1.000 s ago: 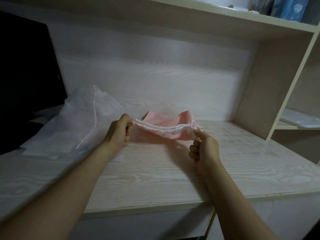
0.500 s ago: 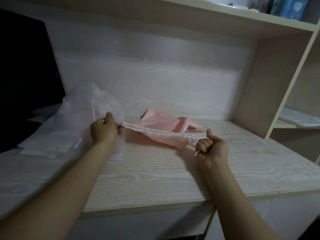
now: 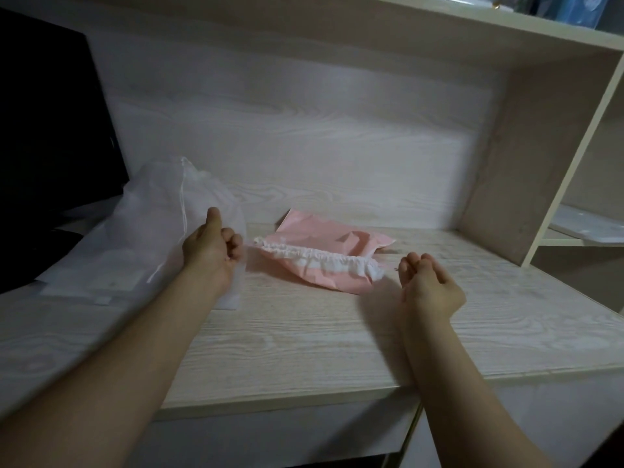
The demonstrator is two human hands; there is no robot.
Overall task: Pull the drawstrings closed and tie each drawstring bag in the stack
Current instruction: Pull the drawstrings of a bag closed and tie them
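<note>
A pink drawstring bag (image 3: 332,238) lies on the pale wooden desk (image 3: 304,336), its white top hem (image 3: 320,258) gathered into ruffles. My left hand (image 3: 212,251) pinches the drawstring at the hem's left end, thumb up. My right hand (image 3: 429,285) pinches the thin string just past the hem's right end, fingers curled. The string itself is barely visible. A stack of sheer white drawstring bags (image 3: 141,238) lies to the left, partly behind my left hand.
A black monitor (image 3: 50,130) stands at the far left. The desk's back panel rises behind the bags, a shelf divider (image 3: 526,163) stands on the right, and an upper shelf with blue items runs overhead. The desk's front edge is near my forearms.
My hands have pulled apart, left hand leftwards and right hand rightwards. The bag's hem has bunched into tight ruffles and the mouth has closed.
</note>
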